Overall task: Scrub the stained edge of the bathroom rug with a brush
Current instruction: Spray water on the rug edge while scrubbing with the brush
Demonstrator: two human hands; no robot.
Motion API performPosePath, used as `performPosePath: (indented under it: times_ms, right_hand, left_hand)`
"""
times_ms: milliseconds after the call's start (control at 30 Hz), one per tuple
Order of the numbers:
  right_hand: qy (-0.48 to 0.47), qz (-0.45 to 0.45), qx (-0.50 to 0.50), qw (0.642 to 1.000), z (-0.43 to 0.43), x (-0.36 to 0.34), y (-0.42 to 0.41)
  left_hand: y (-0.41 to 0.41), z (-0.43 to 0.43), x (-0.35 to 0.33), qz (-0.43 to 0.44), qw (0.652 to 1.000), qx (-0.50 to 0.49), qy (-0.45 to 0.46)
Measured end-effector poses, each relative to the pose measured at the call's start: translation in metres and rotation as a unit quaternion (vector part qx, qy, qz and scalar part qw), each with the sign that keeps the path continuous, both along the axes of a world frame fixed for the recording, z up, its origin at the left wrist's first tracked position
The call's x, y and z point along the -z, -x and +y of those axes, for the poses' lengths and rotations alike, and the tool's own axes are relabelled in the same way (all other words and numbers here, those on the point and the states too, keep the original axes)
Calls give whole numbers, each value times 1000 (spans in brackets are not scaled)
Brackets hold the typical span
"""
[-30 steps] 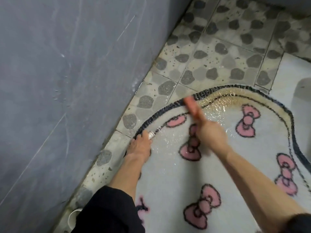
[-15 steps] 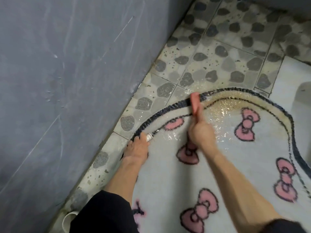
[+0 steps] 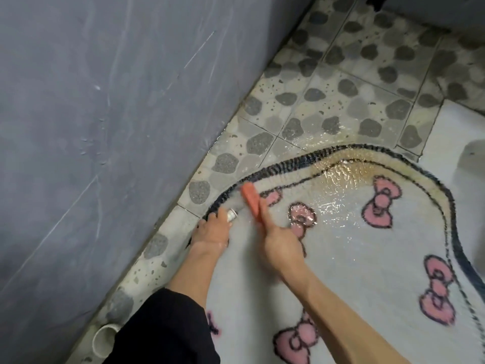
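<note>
I am looking down at a bathroom floor of pale tiles printed with grey pebble shapes (image 3: pixel 328 101), running along a smooth grey wall (image 3: pixel 105 127) on my left. A fluffy white bathroom rug with pink bows and a dark navy border (image 3: pixel 367 258) is lying on the tiles, its curved edge near the wall. Along the far curve the pile is showing a yellow-brown stained band (image 3: pixel 349 158), and the rug beside it is glistening wet, as are the tiles just beyond the border.

My right hand (image 3: pixel 282 245) is gripping the handle of an orange plastic brush (image 3: pixel 251 198), fingers wrapped round it. The brush head is pressing onto the white pile just inside the navy border, on the rug's left curve, apart from the brownest part of the stain.

My left hand (image 3: pixel 212 229) is resting on the rug's edge just beside the brush, its fingers pinching a small silvery-white round-ended object (image 3: pixel 232 214); I cannot tell what it is.

A black sleeve (image 3: pixel 162 329) is covering my left upper arm, and a white cup (image 3: pixel 103 342) is standing on the floor next to it by the wall.
</note>
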State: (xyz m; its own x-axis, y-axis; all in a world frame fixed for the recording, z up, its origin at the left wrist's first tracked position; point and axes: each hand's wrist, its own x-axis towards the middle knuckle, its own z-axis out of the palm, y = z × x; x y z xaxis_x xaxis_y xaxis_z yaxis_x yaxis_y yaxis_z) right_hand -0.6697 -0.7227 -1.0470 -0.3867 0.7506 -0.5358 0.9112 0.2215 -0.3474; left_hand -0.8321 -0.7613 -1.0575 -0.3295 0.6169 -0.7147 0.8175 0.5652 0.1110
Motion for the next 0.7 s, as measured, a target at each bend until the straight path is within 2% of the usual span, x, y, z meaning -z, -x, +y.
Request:
performPosePath:
  times_ms: [67,100,167,233,267,333,367,433,467,500,600,633,700]
  right_hand:
    - [-12,-40,-72,997,20,0,-24]
    - [-40,-48,-64,996,48,0,-39]
    - [-77,-32,82,993,98,-9,-59]
    - [-92,-14,214,972,98,-13,-49]
    - [-86,15,215,973,78,-10,-32]
    - [-29,34,109,993,29,-6,0]
    - [2,19,29,999,12,-3,5]
    - [-22,-47,-83,995,23,-1,-10]
    - [-45,-74,-80,993,48,-2,-24]
    - [-66,-91,-37,993,74,-6,-38]
    - [-82,-33,163,983,94,-14,-44]
    - [-80,-13,169,982,75,-12,-28]
    - [-33,-17,60,998,25,-4,0]
  left_hand:
    - [-1,0,-3,-3,1000,1,-4]
    - [-1,0,-3,-4,1000,3,-5]
    - [1,-1,2,-4,1000,6,-8]
    - [1,0,2,-1,1000,11,-13]
    - [1,-1,3,-2,1000,11,-15]
    - [0,-1,1,0,1000,5,-15]
    - [1,-1,0,1,1000,5,-13]
    - [1,0,0,-6,1000,-3,-5]
    - [1,0,-1,-7,1000,0,-3]
    - [0,0,0,-5,1000,9,-5]
    - [0,0,5,8,1000,21,-16]
    - [1,1,6,8,1000,18,-18]
    - [1,0,8,-2,1000,6,-11]
